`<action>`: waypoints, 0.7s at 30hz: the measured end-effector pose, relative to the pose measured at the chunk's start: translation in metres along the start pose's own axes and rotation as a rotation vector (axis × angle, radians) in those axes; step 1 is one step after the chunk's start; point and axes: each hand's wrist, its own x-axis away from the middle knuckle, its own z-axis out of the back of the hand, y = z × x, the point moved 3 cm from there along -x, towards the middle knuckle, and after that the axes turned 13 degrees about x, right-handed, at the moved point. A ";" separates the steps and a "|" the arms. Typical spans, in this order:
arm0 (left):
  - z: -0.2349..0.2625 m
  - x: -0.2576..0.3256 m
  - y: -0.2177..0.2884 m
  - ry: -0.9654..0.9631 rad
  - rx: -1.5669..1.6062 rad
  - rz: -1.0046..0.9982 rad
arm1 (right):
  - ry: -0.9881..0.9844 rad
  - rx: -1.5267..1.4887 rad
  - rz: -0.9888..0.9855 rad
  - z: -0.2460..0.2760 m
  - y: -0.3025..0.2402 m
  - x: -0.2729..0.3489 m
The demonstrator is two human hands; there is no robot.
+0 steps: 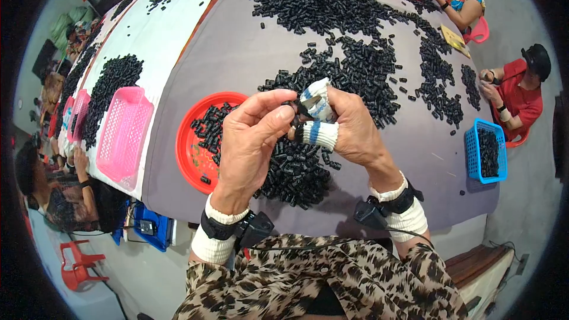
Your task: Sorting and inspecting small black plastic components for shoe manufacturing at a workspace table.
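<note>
Plainly, the pinched piece (pixel 294 105) looks small, black.

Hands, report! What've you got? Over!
Left hand: pinching small black cylindrical piece. Right hand: white-and-blue fabric finger covers, beside it. Nearby: round red plastic tray, heaped black pieces.
</note>
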 end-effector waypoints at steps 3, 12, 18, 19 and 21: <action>0.001 0.000 0.000 0.027 -0.010 0.017 | 0.020 0.000 0.017 -0.001 0.001 0.000; 0.002 0.000 -0.006 -0.038 -0.022 0.000 | 0.032 0.031 0.034 -0.001 0.006 0.001; 0.001 -0.003 -0.009 -0.026 0.036 0.024 | 0.099 -0.024 0.044 -0.001 0.011 0.002; 0.001 -0.003 -0.009 -0.030 0.044 0.018 | 0.106 -0.037 0.038 -0.001 0.011 0.002; 0.001 -0.003 -0.009 -0.033 0.050 0.015 | 0.108 -0.016 0.039 -0.001 0.012 0.003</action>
